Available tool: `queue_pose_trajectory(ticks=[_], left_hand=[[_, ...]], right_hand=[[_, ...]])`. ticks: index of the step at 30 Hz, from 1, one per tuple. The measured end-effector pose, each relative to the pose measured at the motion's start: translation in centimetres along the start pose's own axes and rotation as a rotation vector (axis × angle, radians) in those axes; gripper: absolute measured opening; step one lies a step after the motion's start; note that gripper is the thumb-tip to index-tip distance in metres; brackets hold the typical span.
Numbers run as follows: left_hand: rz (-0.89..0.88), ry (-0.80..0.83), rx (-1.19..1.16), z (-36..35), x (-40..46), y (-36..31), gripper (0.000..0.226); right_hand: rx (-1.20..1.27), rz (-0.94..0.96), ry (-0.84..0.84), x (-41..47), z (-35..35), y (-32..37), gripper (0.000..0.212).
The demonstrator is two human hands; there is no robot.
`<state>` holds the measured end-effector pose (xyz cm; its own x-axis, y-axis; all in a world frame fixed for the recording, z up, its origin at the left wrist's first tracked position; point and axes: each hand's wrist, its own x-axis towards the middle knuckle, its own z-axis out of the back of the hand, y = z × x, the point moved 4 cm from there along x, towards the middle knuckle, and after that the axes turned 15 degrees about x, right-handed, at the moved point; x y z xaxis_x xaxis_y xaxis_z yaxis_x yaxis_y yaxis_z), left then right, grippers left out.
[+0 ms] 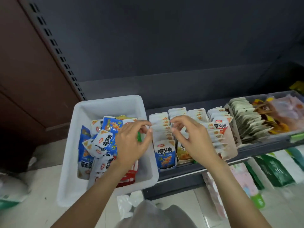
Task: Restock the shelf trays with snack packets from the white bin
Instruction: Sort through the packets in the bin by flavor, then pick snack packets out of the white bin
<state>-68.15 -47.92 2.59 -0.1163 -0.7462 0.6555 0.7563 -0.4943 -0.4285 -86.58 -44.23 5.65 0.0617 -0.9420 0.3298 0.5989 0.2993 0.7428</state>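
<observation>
Both forearms are stretched forward. The left hand (131, 139) is curled over the white bin (108, 104) of snack packets (105, 140), its grip on something green. The right hand's (190, 137) fingers are bent loosely, grasping nothing, above the shelf trays (166, 163).

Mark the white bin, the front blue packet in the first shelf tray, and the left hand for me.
white bin (107, 102): head view, bare far rim.
front blue packet (165, 156): head view, printed face.
left hand (131, 143): head view, back of hand.
</observation>
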Motion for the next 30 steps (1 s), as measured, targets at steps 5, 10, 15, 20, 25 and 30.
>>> queue_pose_trajectory(ticks=[5, 10, 15, 20, 25, 30], left_hand=[[0.160, 0.208, 0.292, 2.9, -3.4, 8.3, 0.028], [0.275, 0.593, 0.449, 0.8, -6.1, 13.8, 0.034], [0.424, 0.790, 0.405, -1.7, -5.8, 16.3, 0.044], [0.563, 0.840, 0.339, -3.0, -5.9, 17.4, 0.047], [0.682, 0.807, 0.245, -4.0, -5.8, 17.2, 0.054], [0.782, 0.807, 0.078, -4.9, -6.0, 16.4, 0.049]], right_hand=[[0.030, 0.072, 0.276, 2.2, -7.8, 3.0, 0.015], [-0.249, -0.127, 0.554, 4.7, -18.6, 0.1, 0.033], [-0.405, -0.443, 0.574, 5.5, -23.2, -3.8, 0.061], [-0.325, -0.388, 0.685, 3.6, -25.0, -4.6, 0.051], [-0.216, -0.254, 0.652, 3.3, -24.2, -4.4, 0.049], [0.017, -0.385, 0.564, 3.4, -23.5, -3.6, 0.049]])
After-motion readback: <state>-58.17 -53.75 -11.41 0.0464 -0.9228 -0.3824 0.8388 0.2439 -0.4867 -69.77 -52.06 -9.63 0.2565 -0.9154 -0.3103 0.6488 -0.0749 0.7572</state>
